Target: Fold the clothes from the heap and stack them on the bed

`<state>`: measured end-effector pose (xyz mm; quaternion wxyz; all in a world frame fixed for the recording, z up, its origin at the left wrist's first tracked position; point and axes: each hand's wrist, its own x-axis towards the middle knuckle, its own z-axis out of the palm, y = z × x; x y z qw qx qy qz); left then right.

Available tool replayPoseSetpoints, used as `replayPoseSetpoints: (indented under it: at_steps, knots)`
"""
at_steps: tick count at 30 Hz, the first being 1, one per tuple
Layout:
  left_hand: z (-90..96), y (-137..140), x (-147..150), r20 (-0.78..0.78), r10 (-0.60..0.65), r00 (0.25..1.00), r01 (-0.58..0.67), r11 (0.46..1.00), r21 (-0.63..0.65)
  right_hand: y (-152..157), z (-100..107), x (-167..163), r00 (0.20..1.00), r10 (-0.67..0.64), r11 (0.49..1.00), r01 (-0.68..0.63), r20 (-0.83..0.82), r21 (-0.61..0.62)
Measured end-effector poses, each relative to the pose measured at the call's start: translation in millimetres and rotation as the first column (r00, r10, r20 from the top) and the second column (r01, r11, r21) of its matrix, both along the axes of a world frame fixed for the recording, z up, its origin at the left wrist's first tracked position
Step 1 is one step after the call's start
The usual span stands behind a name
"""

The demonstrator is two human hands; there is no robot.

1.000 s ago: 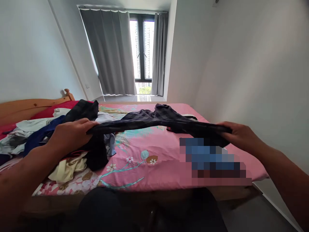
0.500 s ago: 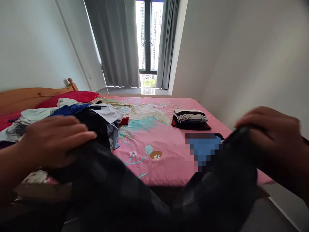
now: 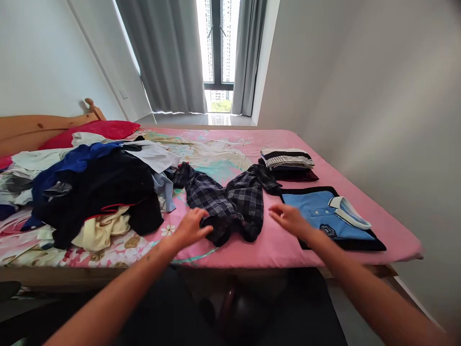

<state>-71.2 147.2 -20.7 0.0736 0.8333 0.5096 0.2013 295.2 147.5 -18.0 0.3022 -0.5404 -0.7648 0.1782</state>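
Note:
A dark plaid shirt lies rumpled on the pink bedsheet in front of me, its two sleeves spread toward the far side. My left hand is at the shirt's near left edge, thumb and fingers apart, holding nothing; whether the fingertips touch the cloth I cannot tell. Over the sheet just right of the shirt, my right hand is open with its fingers loosely curved. Close to that hand lies a folded light blue polo shirt with a white collar, on top of dark folded cloth.
At the left is a big loose heap of clothes, black, blue, white and cream. A stack of folded clothes sits at the right on the bed. Behind the heap are a red pillow and a wooden headboard.
The plaid shirt, held up between both hands before, now lies on the bed. Both hands have let go of it and come closer together. The blue polo shirt is now in plain view.

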Motion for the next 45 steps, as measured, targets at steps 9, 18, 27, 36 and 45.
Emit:
replayPoseSetpoints:
  at_steps: [9, 18, 27, 36, 45]
  knots:
    - [-79.1, -49, 51, 0.167, 0.305, 0.938, -0.297, 0.952, -0.069, -53, -110, -84, 0.958, -0.236, 0.968, 0.246, -0.164, 0.045]
    - [-62.2, -36, 65, -0.087, 0.417, 0.905, -0.424, 0.899, -0.108, -30, -101, -89, 0.947, -0.293, 0.949, 0.271, 0.133, 0.162]
    - [-69.6, -78, 3, -0.277, 0.273, 0.921, -0.302, 0.951, -0.069, -57, -99, -37, 0.948, 0.061, 0.988, -0.101, 0.314, 0.113]
    - [-73.2, -81, 34, -0.155, 0.187, 0.97, -0.188, 0.982, 0.01, -71, -102, -63, 0.961, -0.068, 0.989, 0.029, 0.268, 0.148]
    - [-76.4, -88, 8, -0.119, 0.23, 0.966, -0.233, 0.973, -0.006, -75, -90, -66, 0.97, 0.021, 0.985, -0.062, 0.243, 0.159]
